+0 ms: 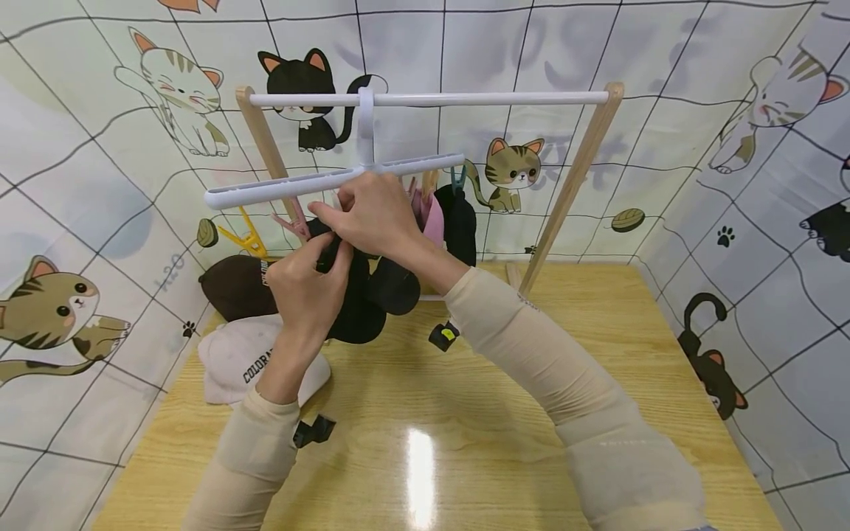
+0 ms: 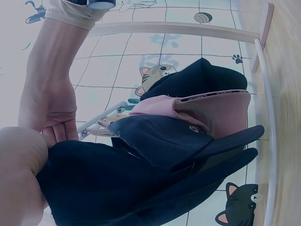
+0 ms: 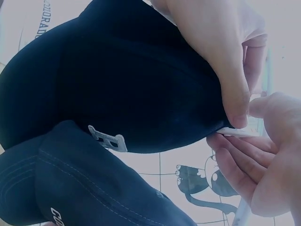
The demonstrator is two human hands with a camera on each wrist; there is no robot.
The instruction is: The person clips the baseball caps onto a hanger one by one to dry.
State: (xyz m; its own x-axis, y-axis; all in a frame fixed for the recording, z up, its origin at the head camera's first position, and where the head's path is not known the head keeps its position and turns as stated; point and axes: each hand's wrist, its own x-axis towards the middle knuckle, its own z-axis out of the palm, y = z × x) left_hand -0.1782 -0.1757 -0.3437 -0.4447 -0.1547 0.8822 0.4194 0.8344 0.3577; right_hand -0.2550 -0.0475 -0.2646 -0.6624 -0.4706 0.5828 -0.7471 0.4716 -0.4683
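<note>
A white hanger point(image 1: 285, 189) hangs from the rack's bar. My left hand point(image 1: 308, 284) pinches the edge of a black cap point(image 3: 117, 80) just under the hanger. At that same edge, my right hand point(image 3: 277, 150) pinches a white clip point(image 3: 237, 132), which touches the cloth; in the head view point(image 1: 381, 214) this hand covers the clip. Beside the held cap hang a dark navy cap point(image 2: 164, 136), a pink cap point(image 2: 225, 110) and another black cap point(image 2: 202, 82). A yellow clip point(image 1: 249, 240) and a pink clip point(image 1: 295, 221) dangle from the hanger's left part.
A brown cap point(image 1: 235, 287) and a pale pink cap point(image 1: 249, 354) with lettering lie at the table's left. The rack has a white bar point(image 1: 491, 98) and wooden posts point(image 1: 574, 184). Cat-patterned cloth point(image 1: 671, 147) surrounds the wooden table point(image 1: 531, 442).
</note>
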